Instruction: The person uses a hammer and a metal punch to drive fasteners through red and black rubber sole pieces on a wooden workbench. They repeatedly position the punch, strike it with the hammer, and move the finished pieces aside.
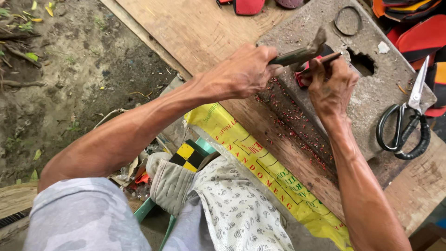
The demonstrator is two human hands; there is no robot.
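Roughly, hands: both at the near end of the block [371, 88], working close together over one small red piece.
Left hand [241, 72]: fist wrapped round a hammer [297, 53] handle; head tilted up above the red piece [307, 74], not touching it.
Right hand [331, 86]: fingers pinched on a thin punch [325, 59], a dark rod lying at a slant, its tip hidden behind the fingers.
Red piece: small, flat, bright red; sits on the block's near corner, mostly covered by the right hand; shape cannot be told.
Handling, red piece: likely soft and light, rubbery like the sandal soles [418, 32] nearby; would shift easily, so best pinned flat by its edge.
Handling, punch: stiff, slim, probably metal; held near mid-shaft, clear of the struck end.
Handling, hammer: heavy at the head; gripped well up the handle, near the head.
Block: grey concrete, rough, with a round hole and a ragged one.
Crumbs [297, 125]: red specks strewn over the block's side and the plank [195, 28].
Scissors [405, 123]: black-handled, lying on the block's right end, apart from both hands.
Sack [260, 162]: yellow, draped over the plank's near edge.
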